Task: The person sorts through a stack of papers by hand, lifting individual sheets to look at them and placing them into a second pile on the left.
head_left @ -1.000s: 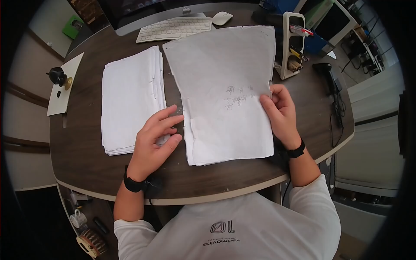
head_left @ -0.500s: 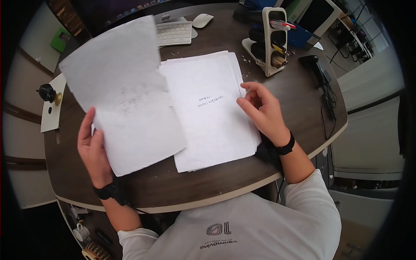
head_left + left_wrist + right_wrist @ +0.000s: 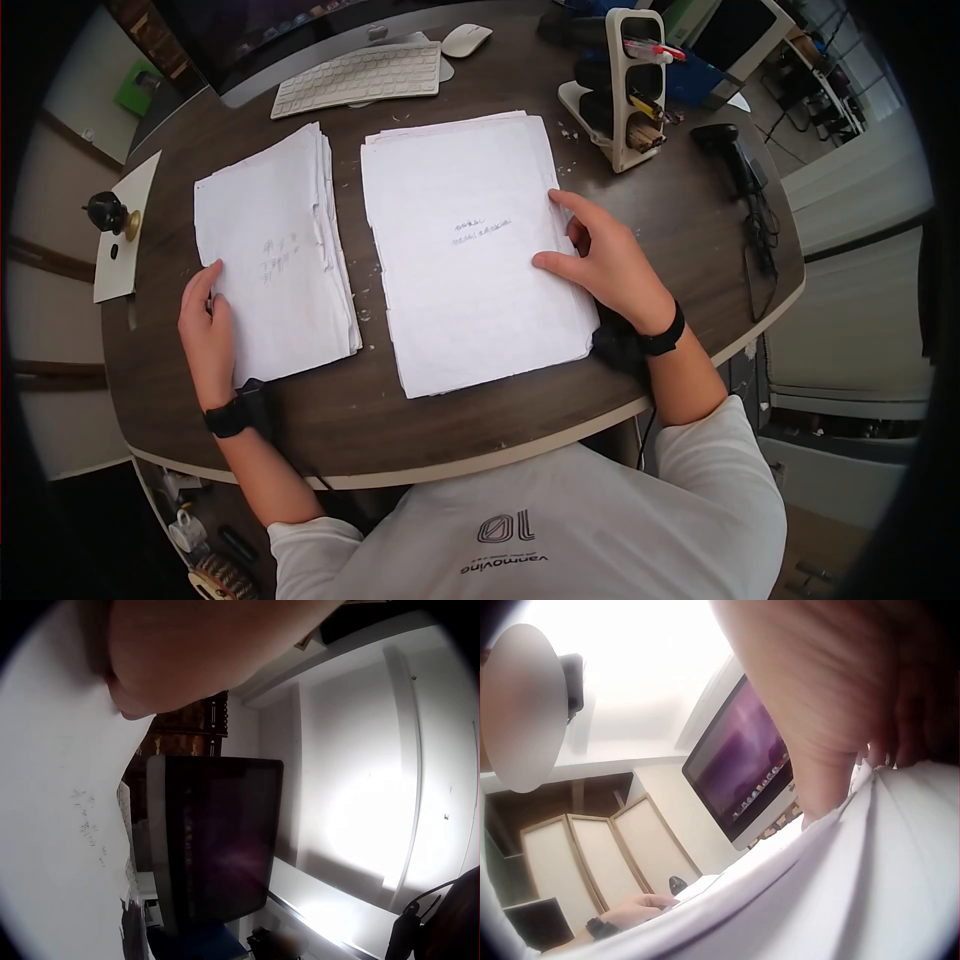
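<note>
Two paper stacks kept apart, a hand set at each outer edge.
Left stack [image 3: 280,300] is laid flat on the desk [image 3: 420,430], its outer edge touched by the left hand [image 3: 205,330] – grip loose, thumb and forefinger spread, no pinch seen; probably only steadied. Right stack [image 3: 465,300] is placed nearer mid-desk, gripped at its right edge by the right hand [image 3: 622,265] – thumb on the top sheet, fingers curled at the side, likely for control of the upper sheets. Gap presumably left so sheets aren't mixed. Keyboard [image 3: 360,80] is parked beyond, presumably for working room.
</note>
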### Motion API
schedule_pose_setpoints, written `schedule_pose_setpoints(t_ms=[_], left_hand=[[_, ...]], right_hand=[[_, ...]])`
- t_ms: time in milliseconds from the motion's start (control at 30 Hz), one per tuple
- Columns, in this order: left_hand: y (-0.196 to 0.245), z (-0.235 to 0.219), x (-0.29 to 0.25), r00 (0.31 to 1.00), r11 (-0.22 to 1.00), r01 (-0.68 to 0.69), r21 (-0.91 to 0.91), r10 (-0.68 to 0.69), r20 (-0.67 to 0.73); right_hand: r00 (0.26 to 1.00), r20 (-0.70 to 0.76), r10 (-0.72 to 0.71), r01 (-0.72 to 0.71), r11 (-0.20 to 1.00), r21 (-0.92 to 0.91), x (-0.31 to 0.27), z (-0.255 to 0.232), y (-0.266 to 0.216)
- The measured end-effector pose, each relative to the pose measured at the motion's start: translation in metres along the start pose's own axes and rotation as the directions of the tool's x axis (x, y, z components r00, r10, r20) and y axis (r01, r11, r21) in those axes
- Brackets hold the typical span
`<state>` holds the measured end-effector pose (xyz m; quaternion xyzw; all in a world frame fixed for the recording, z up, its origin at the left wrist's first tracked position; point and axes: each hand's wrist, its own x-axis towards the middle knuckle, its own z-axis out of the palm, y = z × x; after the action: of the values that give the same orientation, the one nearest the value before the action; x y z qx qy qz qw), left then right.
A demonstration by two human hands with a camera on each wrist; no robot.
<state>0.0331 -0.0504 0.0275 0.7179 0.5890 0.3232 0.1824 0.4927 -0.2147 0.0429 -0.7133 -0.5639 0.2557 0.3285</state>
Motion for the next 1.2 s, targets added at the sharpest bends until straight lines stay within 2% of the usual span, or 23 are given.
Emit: schedule_pose_setpoints(t_ms=[167,233,267,333,367,433,467,500,533,567,600,667,800,867,900,967,1000,1067,1100,1200], left_hand=[[0.003,0.004,-0.001,0.998,0.993,-0.059,0.102,0.061,-0.022],[0.009,0.007,-0.003,0.971,0.952,-0.165,0.258,0.203,-0.129],[0.015,0.008,-0.003,0.97,0.948,-0.178,0.264,0.214,-0.115],[0.033,0.008,-0.006,0.915,0.93,-0.232,0.285,0.307,-0.26],[0.046,0.009,-0.01,0.912,0.924,-0.246,0.291,0.323,-0.254],[0.078,0.019,-0.027,0.955,0.965,-0.26,-0.044,0.25,-0.157],[0.103,0.033,-0.037,0.994,0.936,-0.109,-0.334,0.105,-0.033],[0.122,0.038,-0.041,0.979,0.942,-0.013,-0.335,0.08,0.187],[0.135,0.051,-0.043,0.949,0.952,-0.023,-0.306,0.117,0.292],[0.143,0.064,-0.043,0.934,0.951,-0.089,-0.295,0.183,0.306],[0.15,0.075,-0.039,0.937,0.952,-0.087,-0.292,0.178,0.3],[0.159,0.091,-0.031,0.909,0.986,-0.165,-0.03,0.164,0.382],[0.162,0.107,-0.024,0.937,0.988,-0.139,0.06,0.112,0.33],[0.161,0.112,-0.027,0.955,0.973,-0.223,-0.062,0.231,0.188],[0.162,0.113,-0.03,0.951,0.972,-0.23,-0.052,0.236,0.198],[0.165,0.114,-0.032,0.968,0.975,-0.159,-0.157,0.186,0.171],[0.165,0.114,-0.034,0.966,0.975,-0.164,-0.153,0.19,0.175],[0.166,0.115,-0.036,0.987,0.954,-0.112,-0.277,0.139,0.083],[0.163,0.112,-0.035,0.986,0.955,-0.115,-0.274,0.142,0.082],[0.142,0.088,-0.025,0.999,0.845,-0.034,-0.533,0.043,0.003]], right_hand=[[0.999,0.001,-0.043,0.043,0.999,-0.016,0.0,-0.002,-0.004],[0.998,-0.012,-0.062,0.062,0.998,-0.018,-0.003,-0.002,-0.004],[0.998,0.017,-0.065,0.065,0.996,-0.053,-0.002,-0.004,-0.004],[0.998,0.031,-0.061,0.064,0.995,-0.077,-0.003,-0.004,0.0],[0.997,0.021,-0.079,0.08,0.995,-0.066,-0.003,-0.004,0.002],[0.995,0.002,-0.099,0.099,0.994,-0.05,-0.002,-0.004,0.004],[0.994,0.003,-0.105,0.105,0.992,-0.066,-0.002,-0.003,0.005],[0.993,0.006,-0.114,0.114,0.99,-0.085,-0.002,-0.003,0.005],[0.993,0.009,-0.119,0.12,0.989,-0.082,-0.003,-0.003,0.004],[0.994,0.012,-0.112,0.113,0.99,-0.083,-0.003,-0.004,0.004],[0.994,0.015,-0.106,0.107,0.991,-0.083,-0.003,-0.004,0.004],[0.993,0.018,-0.115,0.116,0.99,-0.076,-0.002,-0.004,0.006],[0.993,0.017,-0.116,0.117,0.991,-0.07,-0.002,-0.003,0.01],[0.99,-0.003,-0.139,0.138,0.988,-0.067,-0.003,-0.004,0.012],[0.987,-0.01,-0.16,0.159,0.984,-0.08,-0.004,-0.003,0.013],[0.987,-0.016,-0.159,0.157,0.984,-0.079,-0.005,-0.002,0.016],[0.986,-0.014,-0.165,0.163,0.983,-0.09,-0.005,-0.002,0.016],[0.99,-0.003,-0.142,0.141,0.986,-0.085,-0.004,-0.005,0.013],[0.993,0.013,-0.117,0.118,0.99,-0.082,-0.004,-0.006,0.013],[0.991,-0.005,-0.132,0.131,0.987,-0.095,-0.003,-0.002,0.018]])
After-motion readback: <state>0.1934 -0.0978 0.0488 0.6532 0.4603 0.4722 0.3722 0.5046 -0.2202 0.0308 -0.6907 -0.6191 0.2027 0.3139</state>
